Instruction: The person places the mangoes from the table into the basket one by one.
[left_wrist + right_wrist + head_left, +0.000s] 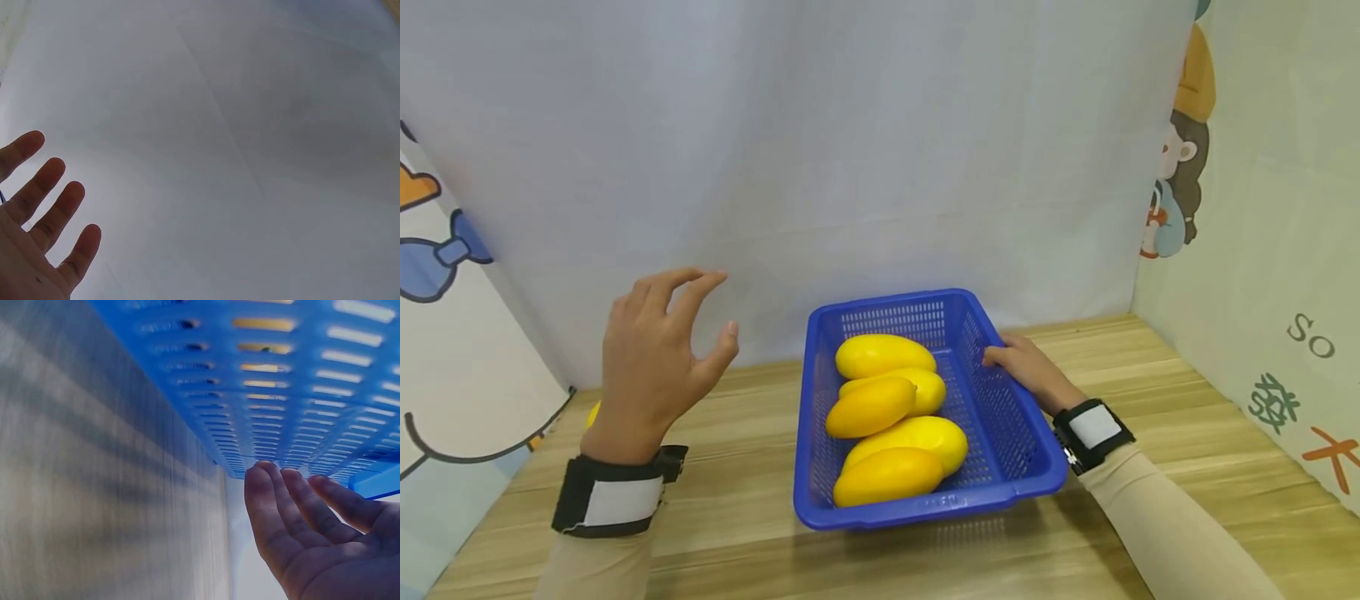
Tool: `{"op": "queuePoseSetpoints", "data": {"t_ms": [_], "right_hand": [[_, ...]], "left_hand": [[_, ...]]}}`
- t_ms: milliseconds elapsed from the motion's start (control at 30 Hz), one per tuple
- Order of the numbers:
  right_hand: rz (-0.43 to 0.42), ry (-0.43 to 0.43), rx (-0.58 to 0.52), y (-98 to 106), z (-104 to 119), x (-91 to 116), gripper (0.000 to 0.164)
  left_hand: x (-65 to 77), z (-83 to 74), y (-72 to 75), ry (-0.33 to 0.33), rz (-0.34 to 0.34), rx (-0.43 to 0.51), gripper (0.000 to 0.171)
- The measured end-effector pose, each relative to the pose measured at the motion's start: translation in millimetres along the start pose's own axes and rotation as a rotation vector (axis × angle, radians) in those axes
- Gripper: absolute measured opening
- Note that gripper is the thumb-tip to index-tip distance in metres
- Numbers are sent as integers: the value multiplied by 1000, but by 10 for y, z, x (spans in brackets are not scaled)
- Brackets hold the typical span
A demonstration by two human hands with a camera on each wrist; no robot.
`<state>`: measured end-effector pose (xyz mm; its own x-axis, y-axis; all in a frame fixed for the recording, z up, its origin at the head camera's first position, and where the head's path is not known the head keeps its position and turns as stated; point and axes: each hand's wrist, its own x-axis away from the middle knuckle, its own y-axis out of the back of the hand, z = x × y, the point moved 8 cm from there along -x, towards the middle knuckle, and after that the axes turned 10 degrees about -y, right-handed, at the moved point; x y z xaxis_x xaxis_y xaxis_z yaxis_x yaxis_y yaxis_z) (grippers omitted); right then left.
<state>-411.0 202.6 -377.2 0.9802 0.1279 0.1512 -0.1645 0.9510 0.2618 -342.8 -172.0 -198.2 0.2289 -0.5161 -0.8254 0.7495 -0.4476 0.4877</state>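
Note:
My right hand [1036, 368] grips the right side rim of a blue plastic basket [1051, 467], thumb over the rim. In the right wrist view its fingers [262, 500] lie against the slotted outer wall. Inside the basket, several yellow mangoes [886, 356] are heaped toward the left side. A shadow falls on the table below the basket's front edge. To the left of the basket, my left hand [651, 358] is raised in the air, holding nothing, thumb and fingers spread apart. The left wrist view shows its fingers [59, 215] against white cloth.
A small bit of a yellow object [593, 414] shows behind my left wrist, mostly hidden. The wood-grain table [730, 492] meets a white cloth backdrop [865, 167]. Printed panels stand at the left and right [1247, 292].

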Motion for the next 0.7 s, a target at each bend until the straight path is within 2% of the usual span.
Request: {"op": "queuePoseSetpoints", "data": {"t_ms": [233, 367, 700], "right_hand": [[0, -3, -3, 0, -4, 12, 41], [-2, -7, 3, -3, -8, 15, 41], [1, 3, 2, 0, -2, 8, 42]], "left_hand": [[26, 34, -12, 20, -16, 8, 53], [61, 116, -25, 49, -18, 3, 53], [312, 558, -175, 202, 117, -41, 49]]}}
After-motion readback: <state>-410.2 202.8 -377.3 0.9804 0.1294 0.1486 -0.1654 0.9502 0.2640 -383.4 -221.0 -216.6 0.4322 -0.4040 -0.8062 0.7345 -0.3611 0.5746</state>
